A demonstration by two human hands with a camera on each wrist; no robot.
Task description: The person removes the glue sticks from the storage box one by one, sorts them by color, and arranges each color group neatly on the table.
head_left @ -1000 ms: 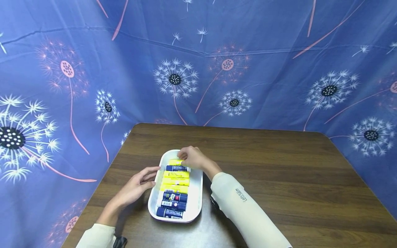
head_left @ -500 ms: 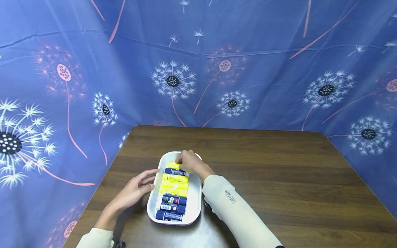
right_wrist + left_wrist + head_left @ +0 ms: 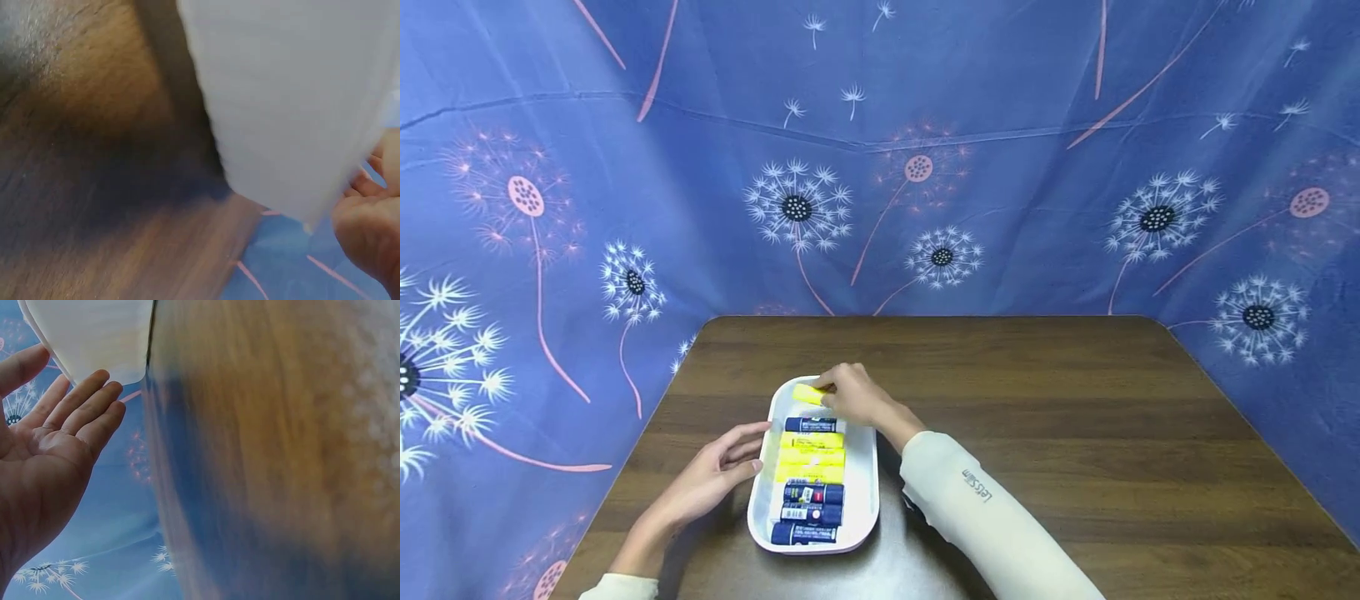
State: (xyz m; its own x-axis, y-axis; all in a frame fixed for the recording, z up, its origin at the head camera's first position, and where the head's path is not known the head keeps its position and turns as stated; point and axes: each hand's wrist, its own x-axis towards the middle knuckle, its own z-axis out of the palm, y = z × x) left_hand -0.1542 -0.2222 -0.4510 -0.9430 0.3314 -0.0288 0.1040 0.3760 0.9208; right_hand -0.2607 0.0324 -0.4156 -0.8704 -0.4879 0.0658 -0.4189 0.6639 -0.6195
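Observation:
A white tray holds a column of glue sticks, some with yellow bodies and some dark blue. At its far end my right hand pinches a yellow glue stick, tilted and apart from the dark blue glue stick nearest it. My left hand rests at the tray's left side, its fingers fairly straight and fingertips at the rim. In the left wrist view the left palm shows, fingers extended to the tray wall. In the right wrist view the tray wall hides the right fingertips and the glue stick.
The tray stands on a brown wooden table, left of the table's middle. Behind the table hangs a blue cloth printed with dandelions. More yellow glue sticks and dark blue glue sticks lie side by side nearer me.
My right hand has taken hold of the far yellow glue stick and shifted it away from the dark blue one beside it. The left hand stays at the tray's side. The head view has turned slightly.

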